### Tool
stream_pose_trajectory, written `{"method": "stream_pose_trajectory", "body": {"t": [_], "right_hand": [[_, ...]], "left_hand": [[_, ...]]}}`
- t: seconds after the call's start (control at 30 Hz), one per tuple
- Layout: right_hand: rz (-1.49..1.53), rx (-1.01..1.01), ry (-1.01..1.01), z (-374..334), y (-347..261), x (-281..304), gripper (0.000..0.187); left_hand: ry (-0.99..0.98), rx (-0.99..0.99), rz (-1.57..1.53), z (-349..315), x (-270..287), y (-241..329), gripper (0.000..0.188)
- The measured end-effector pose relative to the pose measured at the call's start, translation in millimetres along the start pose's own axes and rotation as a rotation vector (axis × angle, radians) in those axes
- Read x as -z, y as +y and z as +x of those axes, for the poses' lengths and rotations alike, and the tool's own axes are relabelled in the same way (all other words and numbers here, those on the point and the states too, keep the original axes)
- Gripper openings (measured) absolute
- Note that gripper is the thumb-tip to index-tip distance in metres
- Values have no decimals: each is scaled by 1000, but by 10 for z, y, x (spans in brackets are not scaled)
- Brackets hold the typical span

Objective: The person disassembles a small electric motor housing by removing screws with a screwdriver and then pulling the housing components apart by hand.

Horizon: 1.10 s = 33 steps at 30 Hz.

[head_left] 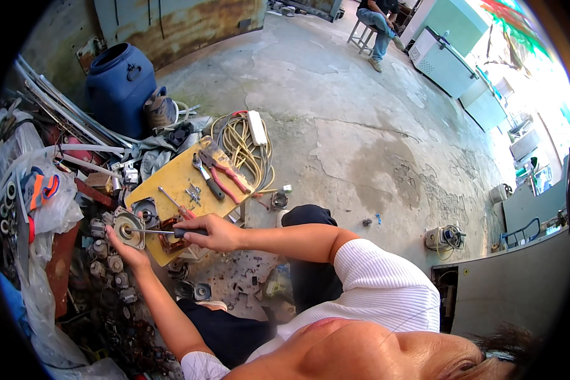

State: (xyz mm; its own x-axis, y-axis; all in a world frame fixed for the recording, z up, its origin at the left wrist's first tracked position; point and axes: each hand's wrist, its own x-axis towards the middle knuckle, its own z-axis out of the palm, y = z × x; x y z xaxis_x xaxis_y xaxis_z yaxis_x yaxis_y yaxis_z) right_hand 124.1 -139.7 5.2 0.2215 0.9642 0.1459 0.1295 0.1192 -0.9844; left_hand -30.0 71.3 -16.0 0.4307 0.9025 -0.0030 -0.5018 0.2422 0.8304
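The slim metal screwdriver [182, 233] in my right grip [219, 232] has a black handle; the round metal housing [133, 236] in my left grip [127, 252] is dull grey. Beyond them, steel pliers [218, 167] show red handles against the yellow, dark-smudged desk [168, 174].

Arms [285, 239] reaching left; right hand [216, 232] curled tight; left hand [130, 251] bracing

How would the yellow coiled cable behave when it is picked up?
The yellow coiled cable would probably sag and spread, since its loops look loose. The white power strip, lying over it, might slide or drag along.
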Motion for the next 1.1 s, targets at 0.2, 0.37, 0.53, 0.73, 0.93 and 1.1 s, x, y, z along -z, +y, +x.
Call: {"method": "stream_pose_trajectory", "body": {"t": [0.2, 0.37, 0.53, 0.73, 0.93, 1.1], "right_hand": [[-2, -32, -11, -3, -25, 4, 40], [-18, -16, -11, 4, -44, -3, 40], [-23, -19, -14, 6, -47, -3, 40], [-42, -12, -12, 11, -36, -14, 40], [-24, -37, -18, 14, -58, -16, 41], [-14, -36, -19, 13, -42, -24, 41]], "left_hand": [[13, 2, -5, -25, -59, 17, 61], [-8, -15, -6, 36, 32, -5, 64], [-4, -26, 4, -20, -34, 27, 62], [5, -17, 8, -15, -6, 36, 62], [27, -2, 30, -25, -17, 48, 65], [19, 2, 34, -21, 12, 39, 66]]}}
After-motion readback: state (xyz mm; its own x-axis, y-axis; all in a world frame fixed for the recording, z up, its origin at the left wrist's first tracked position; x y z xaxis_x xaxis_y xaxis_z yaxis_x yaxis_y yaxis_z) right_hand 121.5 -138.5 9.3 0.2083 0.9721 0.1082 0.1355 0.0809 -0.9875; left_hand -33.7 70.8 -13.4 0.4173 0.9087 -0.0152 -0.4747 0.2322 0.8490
